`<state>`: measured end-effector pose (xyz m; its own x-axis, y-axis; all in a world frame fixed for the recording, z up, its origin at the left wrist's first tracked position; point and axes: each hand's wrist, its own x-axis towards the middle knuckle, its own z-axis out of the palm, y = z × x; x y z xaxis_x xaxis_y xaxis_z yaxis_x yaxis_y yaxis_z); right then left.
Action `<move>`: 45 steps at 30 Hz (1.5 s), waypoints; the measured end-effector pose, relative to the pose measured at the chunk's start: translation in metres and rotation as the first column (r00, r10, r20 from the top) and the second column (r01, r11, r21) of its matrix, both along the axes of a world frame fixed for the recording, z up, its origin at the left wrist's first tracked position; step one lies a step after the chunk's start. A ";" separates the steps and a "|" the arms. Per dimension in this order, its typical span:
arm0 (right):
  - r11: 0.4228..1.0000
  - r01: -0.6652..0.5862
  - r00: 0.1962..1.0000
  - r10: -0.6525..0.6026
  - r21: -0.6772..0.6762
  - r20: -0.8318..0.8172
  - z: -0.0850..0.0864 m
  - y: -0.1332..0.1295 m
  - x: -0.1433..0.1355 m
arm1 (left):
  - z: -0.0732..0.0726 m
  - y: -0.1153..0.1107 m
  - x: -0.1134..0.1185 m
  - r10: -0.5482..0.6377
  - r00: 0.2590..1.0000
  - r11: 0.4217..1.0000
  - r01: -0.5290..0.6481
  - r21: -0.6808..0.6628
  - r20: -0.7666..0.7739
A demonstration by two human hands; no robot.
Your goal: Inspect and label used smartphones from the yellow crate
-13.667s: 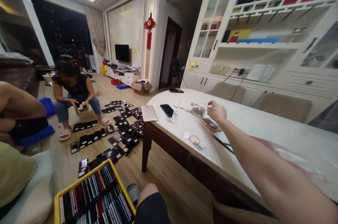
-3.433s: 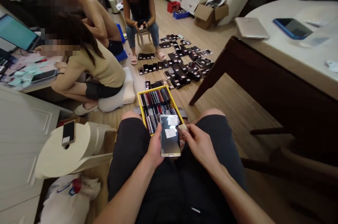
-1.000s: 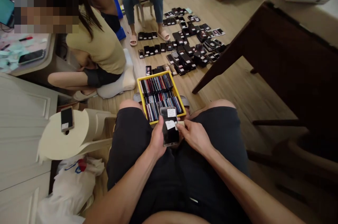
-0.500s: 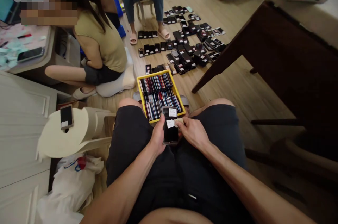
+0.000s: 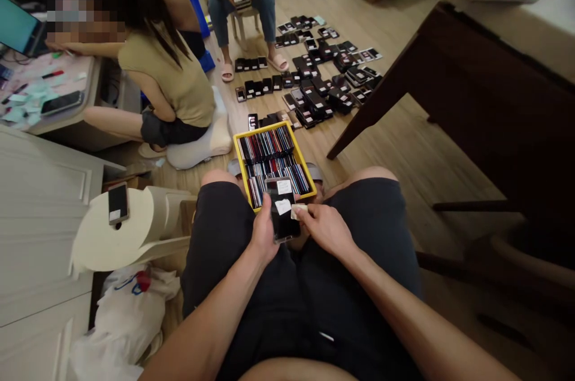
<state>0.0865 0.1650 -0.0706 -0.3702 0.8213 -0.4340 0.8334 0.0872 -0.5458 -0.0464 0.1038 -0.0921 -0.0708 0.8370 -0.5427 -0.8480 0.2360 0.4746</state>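
Observation:
My left hand [image 5: 264,231] is wrapped round a dark-screened smartphone [image 5: 284,227], held tilted above my lap. Two white paper labels [image 5: 283,207] sit on its upper half. Closed in a pinch, my right hand [image 5: 330,226] grips a small pale piece [image 5: 299,211], perhaps a sticker, at the phone's right edge. Just beyond the phone, between my feet, stands a yellow crate [image 5: 260,129] packed with two rows of upright phones; the held phone covers part of its near edge.
Many labelled phones [image 5: 317,99] lie in rows on the floor ahead. One phone [image 5: 118,201] rests on a cream stool [image 5: 103,243] at left, above a white plastic bag [image 5: 130,309]. Two people sit nearby. A dark wooden table [image 5: 485,87] stands at right.
The phone has shifted slightly left in my left hand's grasp. My right hand has moved a little left too, still pinching the pale piece.

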 end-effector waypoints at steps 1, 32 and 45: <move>0.999 0.036 0.999 -0.037 -0.030 -0.034 -0.002 0.000 -0.001 | 0.000 0.001 0.001 0.007 1.000 1.000 -0.007 0.003 -0.011; 0.937 -0.316 0.946 0.300 0.149 0.120 -0.011 0.013 0.001 | 0.000 -0.007 -0.004 -0.078 0.995 0.974 0.091 -0.209 0.068; 0.954 -0.264 0.964 0.266 0.143 0.009 -0.009 0.014 0.006 | -0.001 -0.003 -0.007 -0.170 0.985 0.961 0.169 -0.219 0.016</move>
<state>0.0921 0.1788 -0.0798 -0.5866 0.7459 -0.3155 0.7644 0.3814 -0.5198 -0.0532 0.1007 -0.0928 0.0601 0.6976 -0.7140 -0.7852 0.4747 0.3977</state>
